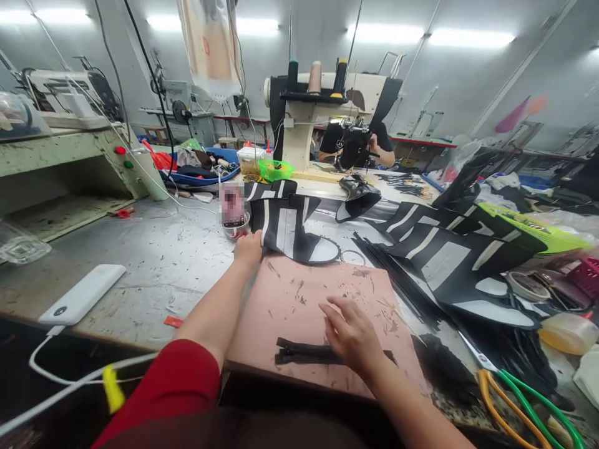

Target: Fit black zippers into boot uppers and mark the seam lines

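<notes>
My left hand (249, 247) reaches forward to the near edge of a stack of black-and-white striped shoe pieces (290, 226); its fingers are curled over the edge, closed on the top piece. My right hand (350, 333) lies flat with fingers spread on a black zipper (304, 353), which rests on a pink work board (299, 305) at the table's front edge. A red sleeve covers my left upper arm.
More striped pieces (449, 255) fan out to the right, beside scissors with green and orange handles (519, 399). A white power bank (82, 294) with cable lies at left. A sewing machine (322, 106) stands behind, with a person seated beyond it. A phone (233, 206) stands propped by the stack.
</notes>
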`<action>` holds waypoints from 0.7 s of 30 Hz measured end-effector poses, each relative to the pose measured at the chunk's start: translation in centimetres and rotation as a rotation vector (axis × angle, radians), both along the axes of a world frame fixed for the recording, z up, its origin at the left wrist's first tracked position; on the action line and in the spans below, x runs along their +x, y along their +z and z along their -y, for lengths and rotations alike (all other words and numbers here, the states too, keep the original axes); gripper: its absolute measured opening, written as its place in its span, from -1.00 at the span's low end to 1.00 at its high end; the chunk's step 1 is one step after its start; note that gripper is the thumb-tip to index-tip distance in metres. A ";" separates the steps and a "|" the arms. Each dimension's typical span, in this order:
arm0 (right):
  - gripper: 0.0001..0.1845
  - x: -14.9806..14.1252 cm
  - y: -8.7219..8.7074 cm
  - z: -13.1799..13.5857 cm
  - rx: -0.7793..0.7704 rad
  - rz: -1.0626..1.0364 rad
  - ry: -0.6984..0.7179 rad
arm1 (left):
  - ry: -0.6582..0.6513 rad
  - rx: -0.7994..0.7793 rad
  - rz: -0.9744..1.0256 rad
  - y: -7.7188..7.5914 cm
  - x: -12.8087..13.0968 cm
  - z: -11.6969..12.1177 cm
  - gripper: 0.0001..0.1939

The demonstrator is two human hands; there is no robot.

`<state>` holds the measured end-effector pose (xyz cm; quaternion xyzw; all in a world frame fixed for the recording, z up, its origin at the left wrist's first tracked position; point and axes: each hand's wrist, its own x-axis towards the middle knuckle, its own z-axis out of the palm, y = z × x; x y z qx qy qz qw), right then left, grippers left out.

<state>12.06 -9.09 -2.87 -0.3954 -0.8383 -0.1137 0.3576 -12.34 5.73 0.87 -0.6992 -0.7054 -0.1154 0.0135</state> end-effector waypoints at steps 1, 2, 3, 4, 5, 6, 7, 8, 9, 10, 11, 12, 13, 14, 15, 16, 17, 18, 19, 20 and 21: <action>-0.67 -0.9 0.4 -1.5 0.005 0.015 0.011 | -0.037 0.006 -0.023 0.6 0.3 0.1 -0.60; -0.64 -2.0 0.8 -3.0 0.005 0.021 0.015 | -0.074 0.013 -0.044 1.4 0.9 0.6 -0.66; -0.59 -3.0 1.2 -4.6 -0.002 0.016 0.015 | -0.112 0.020 -0.063 2.2 1.6 1.3 -0.71; -0.55 -4.1 1.5 -6.1 -0.014 0.001 0.019 | -0.154 0.025 -0.078 3.1 2.5 2.4 -0.74; -0.51 -5.2 1.8 -7.5 -0.037 -0.027 0.022 | -0.200 0.027 -0.089 4.1 3.3 3.8 -0.77; -0.50 -6.1 2.1 -8.7 -0.078 -0.063 0.032 | -0.249 0.023 -0.095 5.1 4.0 5.3 -0.79; -0.52 -6.8 2.6 -9.8 -0.137 -0.111 0.040 | -0.301 0.016 -0.097 6.0 4.4 7.0 -0.79; -0.54 -7.2 3.1 -10.5 -0.209 -0.169 0.045 | -0.351 0.014 -0.092 7.0 4.4 8.6 -0.75; -0.57 -7.3 3.8 -11.0 -0.284 -0.239 0.046 | -0.410 0.020 -0.074 7.8 4.0 10.1 -0.68; -0.60 -7.1 4.6 -11.2 -0.350 -0.320 0.042 | -0.475 0.061 -0.026 8.5 3.2 11.2 -0.60; -0.64 -6.5 5.7 -11.2 -0.397 -0.407 0.045 | -0.517 0.208 0.134 9.0 2.0 12.0 -0.54; -0.69 -5.6 6.9 -10.9 -0.422 -0.490 0.063 | -0.462 0.398 0.307 9.4 0.7 12.5 -0.52; -0.74 -4.6 8.3 -10.4 -0.425 -0.564 0.092 | -0.341 0.571 0.464 9.6 -0.6 12.5 -0.48; -0.78 -3.4 9.9 -9.8 -0.412 -0.625 0.127 | -0.245 0.661 0.607 9.7 -1.8 12.3 -0.40; -0.80 -2.2 11.6 -8.9 -0.393 -0.672 0.169 | -0.207 0.651 0.731 9.8 -2.6 11.9 -0.30; -0.80 -1.0 13.3 -7.8 -0.378 -0.713 0.207 | -0.200 0.604 0.835 9.9 -2.9 11.5 -0.19; -0.80 0.0 15.0 -6.5 -0.376 -0.758 0.242 | -0.228 0.524 0.916 10.0 -2.8 11.2 -0.10; -0.77 0.9 16.7 -5.1 -0.395 -0.806 0.271 | -0.276 0.440 0.978 10.2 -2.4 11.1 -0.02; -0.73 1.7 18.1 -3.5 -0.437 -0.856 0.299 | -0.328 0.374 1.024 10.6 -1.5 11.3 0.03; -0.69 2.3 19.4 -1.9 -0.501 -0.900 0.322 | -0.396 0.317 1.069 11.0 -0.5 11.8 0.06; -0.66 2.8 20.4 -0.3 -0.577 -0.932 0.335 | -0.487 0.253 1.127 11.4 0.7 12.6 0.07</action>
